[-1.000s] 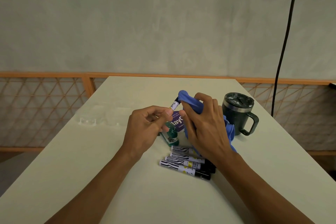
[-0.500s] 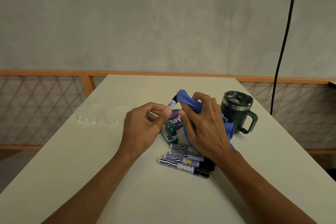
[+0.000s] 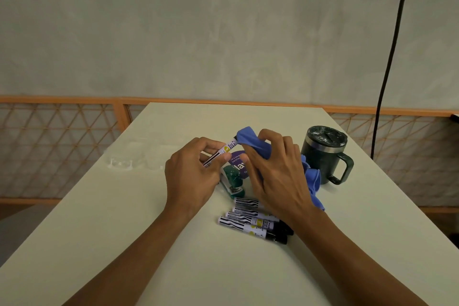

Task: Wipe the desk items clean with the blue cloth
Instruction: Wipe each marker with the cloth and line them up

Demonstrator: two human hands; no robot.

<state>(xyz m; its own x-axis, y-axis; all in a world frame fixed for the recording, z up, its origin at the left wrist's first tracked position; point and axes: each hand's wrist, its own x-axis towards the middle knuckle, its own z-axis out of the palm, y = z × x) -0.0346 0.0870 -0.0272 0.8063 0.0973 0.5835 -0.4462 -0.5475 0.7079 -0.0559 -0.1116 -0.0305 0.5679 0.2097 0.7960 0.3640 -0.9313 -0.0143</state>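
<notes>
Marker (image 3: 224, 151) farther out of blue cloth (image 3: 250, 140), "lay" card (image 3: 239, 166) beneath

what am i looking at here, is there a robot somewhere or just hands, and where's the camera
There is no robot here: a person works with two bare hands. The camera is worn on the person's head and looks forward and down, so the arms come in from the bottom of the picture. The left hand pinches a white marker by its barrel. The right hand holds a blue cloth bunched round the marker's far end, to wipe it. On the pale desk lie four more markers side by side near the right wrist, a small green item that may be a stapler, something with a purple label mostly hidden by the hands, and a dark lidded mug on the right.
</notes>
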